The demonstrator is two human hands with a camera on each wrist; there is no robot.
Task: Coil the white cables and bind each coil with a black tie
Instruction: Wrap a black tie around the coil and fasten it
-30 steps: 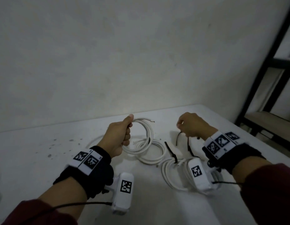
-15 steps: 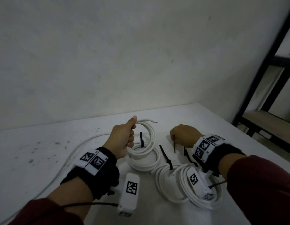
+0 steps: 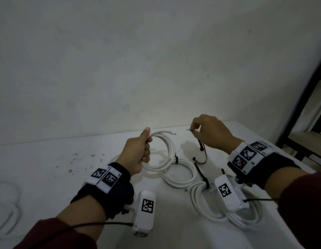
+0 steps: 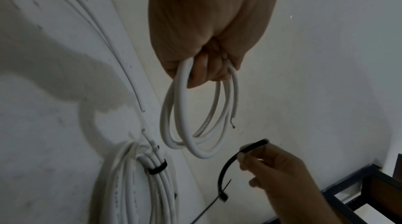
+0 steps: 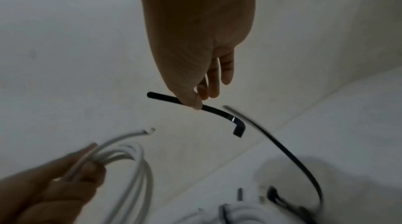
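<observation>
My left hand (image 3: 146, 150) grips a small coil of white cable (image 3: 169, 150) and holds it upright above the table; the coil's bare end (image 3: 173, 133) sticks out at the top. In the left wrist view the coil (image 4: 195, 124) hangs from my curled fingers (image 4: 202, 71). My right hand (image 3: 194, 131) is raised to the right of the coil and pinches a black tie (image 3: 201, 148) between thumb and fingertips. The tie (image 5: 219, 111) is bent and dangles free, a short way from the coil (image 5: 139, 167).
Bound white coils lie on the white table (image 3: 48, 177): one (image 3: 181, 178) under the held coil with a black tie (image 3: 176, 159), others (image 3: 206, 207) under my right wrist. Loose white cable (image 3: 7, 203) lies far left. A black shelf frame (image 3: 303, 97) stands at the right.
My right hand has risen from the table with the black tie pinched in it and now hangs beside the coil. My left hand keeps its grip on the coil, slightly higher.
</observation>
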